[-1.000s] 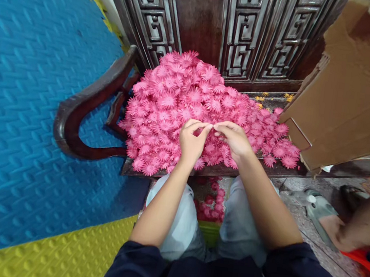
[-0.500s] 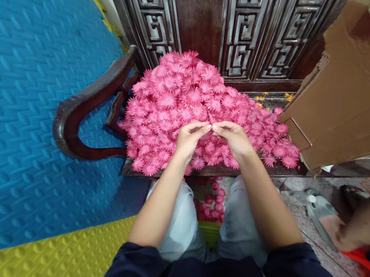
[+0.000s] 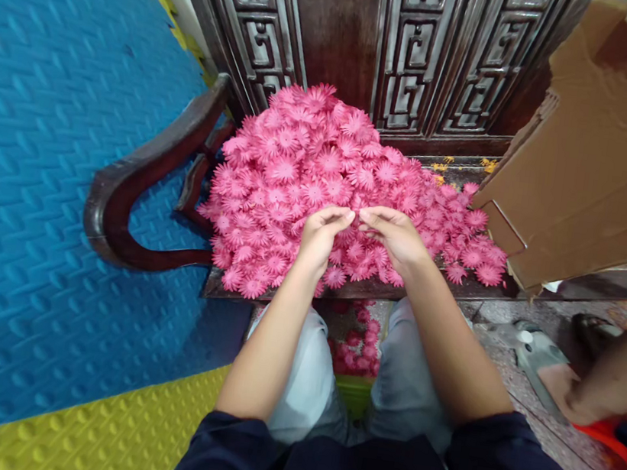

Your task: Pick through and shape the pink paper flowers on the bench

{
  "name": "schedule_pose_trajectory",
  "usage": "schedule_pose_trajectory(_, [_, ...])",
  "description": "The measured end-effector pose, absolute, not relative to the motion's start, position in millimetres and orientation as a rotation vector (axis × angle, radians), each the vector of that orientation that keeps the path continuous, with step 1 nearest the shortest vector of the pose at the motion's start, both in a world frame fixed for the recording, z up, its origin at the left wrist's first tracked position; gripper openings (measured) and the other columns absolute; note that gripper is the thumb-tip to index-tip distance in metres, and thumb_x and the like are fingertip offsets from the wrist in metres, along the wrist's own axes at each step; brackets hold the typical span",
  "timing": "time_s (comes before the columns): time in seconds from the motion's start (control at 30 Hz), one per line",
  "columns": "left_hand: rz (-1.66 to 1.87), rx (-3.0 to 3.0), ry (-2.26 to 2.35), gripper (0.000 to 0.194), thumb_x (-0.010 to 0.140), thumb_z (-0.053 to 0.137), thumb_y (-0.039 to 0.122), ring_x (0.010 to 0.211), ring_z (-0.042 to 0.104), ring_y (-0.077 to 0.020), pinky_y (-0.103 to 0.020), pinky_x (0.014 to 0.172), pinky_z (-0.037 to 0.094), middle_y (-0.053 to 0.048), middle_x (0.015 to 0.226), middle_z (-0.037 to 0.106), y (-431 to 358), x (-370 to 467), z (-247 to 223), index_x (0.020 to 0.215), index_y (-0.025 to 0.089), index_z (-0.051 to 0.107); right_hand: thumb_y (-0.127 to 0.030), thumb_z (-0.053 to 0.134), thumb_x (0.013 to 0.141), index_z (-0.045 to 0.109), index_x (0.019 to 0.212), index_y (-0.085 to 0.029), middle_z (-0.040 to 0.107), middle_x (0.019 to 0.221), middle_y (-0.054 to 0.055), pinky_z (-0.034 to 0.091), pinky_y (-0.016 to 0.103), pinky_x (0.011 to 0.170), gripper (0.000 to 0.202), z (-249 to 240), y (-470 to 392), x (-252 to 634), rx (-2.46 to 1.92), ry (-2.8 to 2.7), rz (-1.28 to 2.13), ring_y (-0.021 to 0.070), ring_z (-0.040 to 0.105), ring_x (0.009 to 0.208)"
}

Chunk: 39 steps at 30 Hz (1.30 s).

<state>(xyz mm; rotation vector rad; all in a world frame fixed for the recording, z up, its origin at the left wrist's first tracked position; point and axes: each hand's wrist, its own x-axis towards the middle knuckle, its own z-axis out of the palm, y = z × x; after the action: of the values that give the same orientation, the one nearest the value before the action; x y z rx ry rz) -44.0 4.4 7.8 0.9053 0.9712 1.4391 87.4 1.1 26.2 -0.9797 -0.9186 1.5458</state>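
A large heap of pink artificial flowers (image 3: 292, 178) with thin, pointed petals fills the dark wooden bench seat in front of me. Just above the front of the heap, my left hand (image 3: 320, 234) has thumb and forefinger pinched together. My right hand (image 3: 397, 238) faces it, also pinched, its other fingers curled in. A narrow gap lies between the two sets of fingertips. Whatever they pinch is too small to make out against the pink petals behind.
A curved wooden armrest (image 3: 119, 217) bounds the heap on the left; carved wooden panels (image 3: 340, 53) stand behind. A cardboard box (image 3: 595, 156) is at right, near a person's sandalled foot (image 3: 554, 382). More pink flowers (image 3: 359, 349) lie below, between my knees. Blue matting (image 3: 31, 229) covers the left.
My fingertips met half a second ago; now they are slightly apart. The right hand's fingers have shifted a little. The flower heap looks the same.
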Motion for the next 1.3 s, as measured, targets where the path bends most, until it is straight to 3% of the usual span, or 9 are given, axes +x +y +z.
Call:
schedule_pose_trajectory(0.23, [1.390, 0.775, 1.008, 0.012, 0.050, 0.078, 0.020, 0.066, 0.057, -0.0090, -0.025, 0.076, 0.042, 0.004, 0.064, 0.067, 6, -43, 8, 0.059, 0.020, 0.070, -0.032, 0.082, 0.049, 0.071, 0.068, -0.023, 0.068, 0.070, -0.005, 0.043, 0.022, 0.066, 0.024, 26, 1, 88, -1.000, -0.882, 1.594, 0.0067, 0.058, 0.063])
schedule_pose_trajectory(0.43, [1.386, 0.805, 1.014, 0.018, 0.051, 0.079, 0.028, 0.069, 0.059, -0.0107, -0.026, 0.074, 0.044, 0.001, 0.072, 0.071, 5, -43, 6, 0.066, 0.021, 0.073, -0.037, 0.083, 0.048, 0.067, 0.069, -0.023, 0.067, 0.069, -0.006, 0.045, 0.022, 0.066, 0.030, 24, 1, 86, -0.990, -0.843, 1.596, 0.0070, 0.061, 0.065])
schedule_pose_trajectory(0.57, [1.453, 1.012, 1.046, 0.019, 0.057, 0.078, 0.031, 0.077, 0.062, -0.0130, -0.028, 0.081, 0.046, -0.001, 0.079, 0.072, 1, -41, 9, 0.073, 0.021, 0.075, -0.041, 0.082, 0.049, 0.067, 0.069, -0.023, 0.067, 0.067, -0.005, 0.045, 0.022, 0.064, 0.031, 23, 1, 87, -1.019, -0.882, 1.510, 0.0081, 0.061, 0.063])
schedule_pose_trajectory(0.7, [1.492, 1.234, 1.128, 0.017, 0.063, 0.076, 0.027, 0.078, 0.062, -0.0129, -0.027, 0.078, 0.047, -0.002, 0.082, 0.071, -3, -40, 9, 0.079, 0.020, 0.075, -0.041, 0.080, 0.054, 0.068, 0.070, -0.022, 0.067, 0.069, -0.004, 0.046, 0.024, 0.067, 0.028, 22, 2, 88, -1.045, -0.912, 1.479, 0.0090, 0.060, 0.066])
schedule_pose_trajectory(0.93, [1.590, 1.181, 1.282, 0.009, 0.070, 0.063, 0.019, 0.073, 0.061, -0.0116, -0.024, 0.074, 0.046, 0.001, 0.072, 0.068, 0, -38, 7, 0.067, 0.018, 0.071, -0.037, 0.081, 0.052, 0.063, 0.066, -0.019, 0.064, 0.065, -0.005, 0.045, 0.022, 0.064, 0.029, 21, 3, 85, -1.112, -0.866, 1.425, 0.0076, 0.058, 0.061])
schedule_pose_trajectory(1.3, [1.641, 0.782, 1.285, 0.015, 0.070, 0.059, 0.011, 0.058, 0.050, -0.0075, -0.020, 0.066, 0.041, 0.005, 0.056, 0.057, 0, -25, 16, 0.056, 0.017, 0.061, -0.033, 0.072, 0.069, 0.053, 0.070, -0.020, 0.060, 0.067, -0.005, 0.043, 0.022, 0.063, 0.023, 20, 1, 75, -1.134, -0.727, 1.464, 0.0070, 0.060, 0.060])
